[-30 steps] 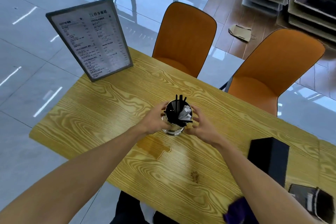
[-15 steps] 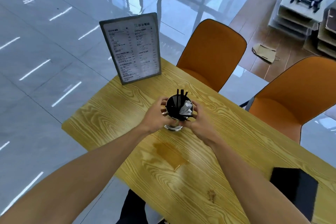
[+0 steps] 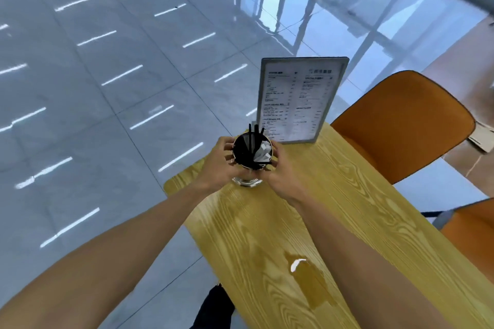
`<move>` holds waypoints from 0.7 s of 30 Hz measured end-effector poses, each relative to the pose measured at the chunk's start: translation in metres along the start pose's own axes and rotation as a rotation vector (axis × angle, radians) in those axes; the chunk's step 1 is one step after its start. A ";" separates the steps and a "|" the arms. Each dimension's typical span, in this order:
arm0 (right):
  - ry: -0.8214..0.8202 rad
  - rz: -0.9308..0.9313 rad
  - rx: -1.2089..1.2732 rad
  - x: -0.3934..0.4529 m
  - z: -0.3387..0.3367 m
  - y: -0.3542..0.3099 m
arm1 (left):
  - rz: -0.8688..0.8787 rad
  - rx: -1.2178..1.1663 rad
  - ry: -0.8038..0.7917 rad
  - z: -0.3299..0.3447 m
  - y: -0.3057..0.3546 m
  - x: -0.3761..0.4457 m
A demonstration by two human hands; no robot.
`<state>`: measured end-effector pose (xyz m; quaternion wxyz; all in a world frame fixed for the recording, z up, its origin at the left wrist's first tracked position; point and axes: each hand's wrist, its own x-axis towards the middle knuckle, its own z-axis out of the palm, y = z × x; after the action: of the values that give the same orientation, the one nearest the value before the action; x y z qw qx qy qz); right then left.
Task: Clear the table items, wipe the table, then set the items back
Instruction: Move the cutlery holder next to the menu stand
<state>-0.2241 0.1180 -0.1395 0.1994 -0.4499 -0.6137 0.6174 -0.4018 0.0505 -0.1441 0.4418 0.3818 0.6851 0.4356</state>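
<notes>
While we look down over our two bare forearms, the scene sorts like this:

Holder: we see a clear glass holder (image 3: 251, 157) with a dark inside, held near the far left corner of the surface (image 3: 369, 222); its glass base shows below our fingers, and we cannot tell whether it touches the wood or sits just above it.

Contents: black sticks (image 3: 251, 139) stand upright out of the rim, and white paper packets (image 3: 263, 152) lean against the right inner side.

Left hand: our left hand (image 3: 216, 165) wraps the holder's left side, fingers curled round the glass.

Right hand: our right hand (image 3: 278, 173) clasps the right side, thumb near the rim, so the holder sits between both palms.

Menu: we see a framed menu (image 3: 299, 100) standing upright just behind the holder, at the surface's far end, its printed face turned toward us; the print is too small to read.

Spill: a brownish puddle (image 3: 310, 283) lies on the wood close to us, between our forearms, with a bright glint at its upper edge.

Chairs: one orange chair (image 3: 406, 125) stands along the right side of the surface, and the edge of a second chair (image 3: 473, 232) shows lower right.

Floor: glossy grey tiles (image 3: 107, 88) reflect ceiling lights to the left.
</notes>
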 end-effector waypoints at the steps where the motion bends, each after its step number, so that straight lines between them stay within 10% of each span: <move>1: -0.007 -0.003 -0.013 0.009 0.007 -0.002 | -0.001 -0.001 0.013 -0.009 -0.003 0.005; 21: -0.053 0.020 -0.139 0.056 0.040 -0.005 | -0.059 0.046 0.027 -0.050 -0.023 0.035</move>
<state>-0.2862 0.1408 -0.1588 0.1451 -0.4522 -0.6555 0.5872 -0.4629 0.0617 -0.1634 0.4362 0.3657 0.7117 0.4117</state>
